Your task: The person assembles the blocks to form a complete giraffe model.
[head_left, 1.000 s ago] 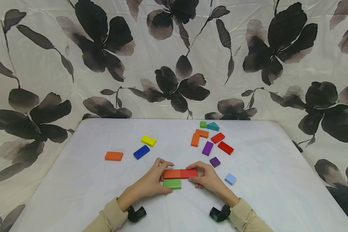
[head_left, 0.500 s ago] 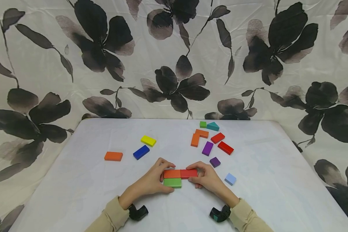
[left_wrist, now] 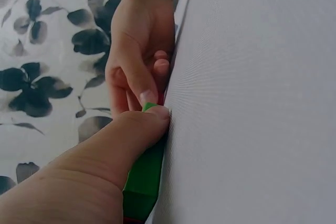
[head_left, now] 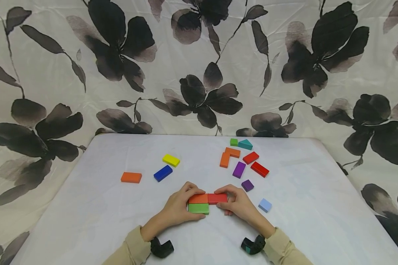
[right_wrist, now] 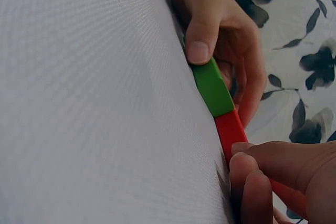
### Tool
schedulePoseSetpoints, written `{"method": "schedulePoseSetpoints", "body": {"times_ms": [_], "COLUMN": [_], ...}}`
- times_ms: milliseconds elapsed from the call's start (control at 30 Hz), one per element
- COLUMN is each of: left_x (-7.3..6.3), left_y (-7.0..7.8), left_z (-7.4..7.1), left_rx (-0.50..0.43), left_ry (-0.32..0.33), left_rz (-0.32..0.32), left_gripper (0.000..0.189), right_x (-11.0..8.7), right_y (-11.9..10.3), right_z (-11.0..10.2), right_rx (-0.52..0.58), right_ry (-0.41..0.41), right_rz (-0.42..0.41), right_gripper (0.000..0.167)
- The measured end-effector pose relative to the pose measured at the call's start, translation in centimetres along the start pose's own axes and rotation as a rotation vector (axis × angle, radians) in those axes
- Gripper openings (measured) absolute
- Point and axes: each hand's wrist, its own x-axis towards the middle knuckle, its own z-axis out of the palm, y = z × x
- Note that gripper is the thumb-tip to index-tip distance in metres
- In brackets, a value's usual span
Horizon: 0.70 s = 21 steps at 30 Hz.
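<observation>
In the head view, an orange block (head_left: 197, 199) and a red block (head_left: 216, 199) lie end to end in a row. A green block (head_left: 198, 208) sits against the near side of the orange one. My left hand (head_left: 178, 207) grips the orange and green blocks together, its thumb along green's near side and its fingers at orange's far side. My right hand (head_left: 237, 201) pinches the red block across its width. From the right wrist, the green block (right_wrist: 214, 88) appears beside the red block (right_wrist: 231, 132); the fingers cover part of the red.
Left of centre lie another orange block (head_left: 131, 177), a blue block (head_left: 163, 173) and a yellow block (head_left: 171, 160). Several orange, red, purple, green and teal pieces lie at the back right. A light blue block (head_left: 265, 205) is right of my right hand on the white table (head_left: 305, 221).
My left hand has slid slightly right along the blocks, its thumb and fingers reaching farther over them. My right hand keeps its hold on the red block. The head view has shifted a little.
</observation>
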Motion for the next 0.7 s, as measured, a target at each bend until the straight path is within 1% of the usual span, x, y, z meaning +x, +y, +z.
{"method": "schedulePoseSetpoints", "body": {"times_ms": [400, 700], "left_x": [0.06, 0.07], "left_y": [0.24, 0.40], "left_z": [-0.07, -0.08], "left_rx": [0.009, 0.008], "left_ry": [-0.016, -0.008], "left_rz": [-0.017, -0.027], "left_gripper": [0.058, 0.058], "right_x": [-0.07, -0.03], "right_y": [-0.05, -0.05], "right_z": [-0.08, -0.13], "right_rx": [0.006, -0.006], "right_ry": [0.001, 0.001], "right_rz": [-0.005, -0.014], "right_gripper": [0.033, 0.031]}}
